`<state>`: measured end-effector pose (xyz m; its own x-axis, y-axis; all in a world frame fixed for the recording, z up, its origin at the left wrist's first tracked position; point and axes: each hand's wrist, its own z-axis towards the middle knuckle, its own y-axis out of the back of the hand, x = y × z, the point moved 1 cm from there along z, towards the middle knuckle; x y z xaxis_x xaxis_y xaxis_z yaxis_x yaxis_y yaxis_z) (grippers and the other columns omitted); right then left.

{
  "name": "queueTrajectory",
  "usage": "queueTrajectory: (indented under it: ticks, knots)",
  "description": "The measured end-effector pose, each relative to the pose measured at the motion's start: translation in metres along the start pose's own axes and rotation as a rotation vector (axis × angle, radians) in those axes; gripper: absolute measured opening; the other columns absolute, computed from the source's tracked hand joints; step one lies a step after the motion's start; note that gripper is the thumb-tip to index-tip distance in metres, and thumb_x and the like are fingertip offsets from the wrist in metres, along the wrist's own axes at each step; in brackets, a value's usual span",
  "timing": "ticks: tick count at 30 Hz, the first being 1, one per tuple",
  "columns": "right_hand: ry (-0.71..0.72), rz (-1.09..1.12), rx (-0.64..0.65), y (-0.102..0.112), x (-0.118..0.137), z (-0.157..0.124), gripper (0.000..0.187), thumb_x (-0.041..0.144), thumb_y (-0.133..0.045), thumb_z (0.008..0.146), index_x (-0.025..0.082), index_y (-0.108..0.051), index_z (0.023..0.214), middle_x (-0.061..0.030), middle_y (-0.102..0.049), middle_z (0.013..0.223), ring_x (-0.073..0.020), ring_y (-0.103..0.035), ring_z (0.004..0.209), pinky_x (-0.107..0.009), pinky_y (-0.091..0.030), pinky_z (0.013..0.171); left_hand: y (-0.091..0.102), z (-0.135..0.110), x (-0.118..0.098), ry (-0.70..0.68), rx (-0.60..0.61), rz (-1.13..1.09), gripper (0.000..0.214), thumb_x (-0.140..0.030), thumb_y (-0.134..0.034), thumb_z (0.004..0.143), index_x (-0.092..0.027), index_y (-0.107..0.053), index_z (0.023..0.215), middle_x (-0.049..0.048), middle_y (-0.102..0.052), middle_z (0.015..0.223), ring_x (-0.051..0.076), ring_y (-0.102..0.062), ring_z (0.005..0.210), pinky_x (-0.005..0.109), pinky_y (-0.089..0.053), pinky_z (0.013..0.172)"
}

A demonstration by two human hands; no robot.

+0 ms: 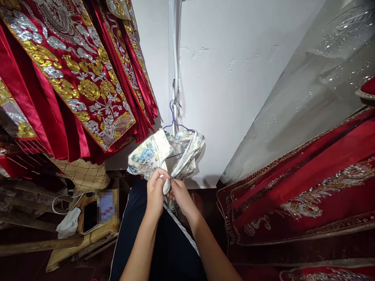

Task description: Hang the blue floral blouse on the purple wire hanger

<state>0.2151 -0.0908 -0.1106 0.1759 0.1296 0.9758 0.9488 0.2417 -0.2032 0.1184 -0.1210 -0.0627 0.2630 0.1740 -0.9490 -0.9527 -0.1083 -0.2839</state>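
A pale satin garment with blue and yellow flowers (pixel 152 152) hangs on a purple wire hanger (pixel 173 117) hooked to a white strip on the wall. My left hand (pixel 156 191) is closed, pinching a fold of the garment's lower edge. My right hand (pixel 179 193) is closed too, gripping the same fabric right beside the left; the fingertips of both hands meet on the cloth. Below them lies my dark trouser leg with a white stripe (pixel 175 234).
Red robes with gold and silver embroidery (pixel 73 78) hang at the upper left. More red embroidered cloth (pixel 307 187) and a sheer sequined veil (pixel 307 89) hang at the right. A wooden stool (pixel 88 234) with a phone and white cloth stands at the lower left.
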Motion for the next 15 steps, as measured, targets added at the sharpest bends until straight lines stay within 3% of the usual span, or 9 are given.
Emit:
queueTrajectory:
  ticks: [7,12,15]
  knots:
    - [0.088,-0.008,-0.053,0.01,0.004,-0.017,0.053,0.064,-0.06,0.086,0.018,-0.051,0.06,0.0028,-0.047,0.05,-0.0083,-0.039,0.046,-0.024,-0.027,0.047,0.01,-0.011,-0.011,-0.079,-0.123,-0.071,0.014,-0.027,-0.061,0.083,-0.023,-0.049,0.091,-0.0049,-0.044,0.072,0.008,-0.036,0.053,0.02,-0.029,0.048]
    - [-0.013,-0.007,0.02,0.012,-0.003,-0.016,0.055,0.072,-0.057,0.083,0.019,-0.057,0.07,0.0001,-0.056,0.055,-0.0106,-0.044,0.046,-0.024,-0.029,0.045,-0.003,-0.017,-0.003,0.028,-0.01,-0.128,0.014,-0.032,-0.058,0.085,-0.023,-0.048,0.086,-0.0077,-0.035,0.055,0.008,-0.03,0.045,0.02,-0.026,0.045]
    - [0.004,0.036,0.021,0.016,0.001,-0.017,0.054,0.07,-0.059,0.083,0.019,-0.053,0.067,0.0024,-0.05,0.051,-0.0093,-0.039,0.044,-0.024,-0.026,0.044,-0.009,-0.019,-0.004,0.035,0.011,-0.128,0.016,-0.034,-0.06,0.085,-0.022,-0.048,0.087,-0.0067,-0.04,0.058,0.008,-0.034,0.047,0.019,-0.026,0.045]
